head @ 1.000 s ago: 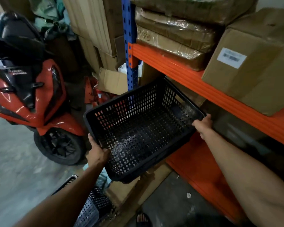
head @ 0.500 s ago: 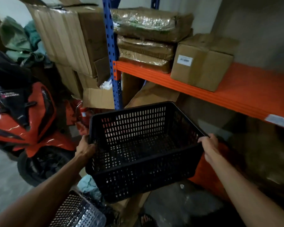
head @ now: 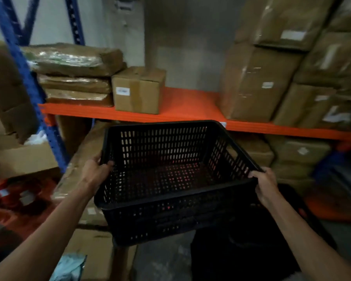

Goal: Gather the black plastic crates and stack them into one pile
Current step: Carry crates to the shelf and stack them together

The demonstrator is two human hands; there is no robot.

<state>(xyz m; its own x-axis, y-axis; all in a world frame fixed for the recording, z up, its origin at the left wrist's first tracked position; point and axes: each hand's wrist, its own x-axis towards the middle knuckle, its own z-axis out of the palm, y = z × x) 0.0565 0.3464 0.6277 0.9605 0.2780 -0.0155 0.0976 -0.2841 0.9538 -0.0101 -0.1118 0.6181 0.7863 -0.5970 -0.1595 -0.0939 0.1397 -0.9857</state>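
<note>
I hold a black perforated plastic crate in the air in front of me, open side up and empty. My left hand grips its left rim, fingers curled over the edge. My right hand grips the near right corner of the rim. A dark shape sits on the floor below the crate's right side; blur keeps me from telling whether it is another crate.
An orange shelf on a blue upright runs just behind the crate, loaded with cardboard boxes and wrapped parcels. More boxes stack at the right. Flattened cardboard and a red scooter part lie at lower left.
I have turned to the right with the crate held in both hands. The red scooter has slid almost out of view and the right-hand stacks of boxes have appeared. The crate is now level.
</note>
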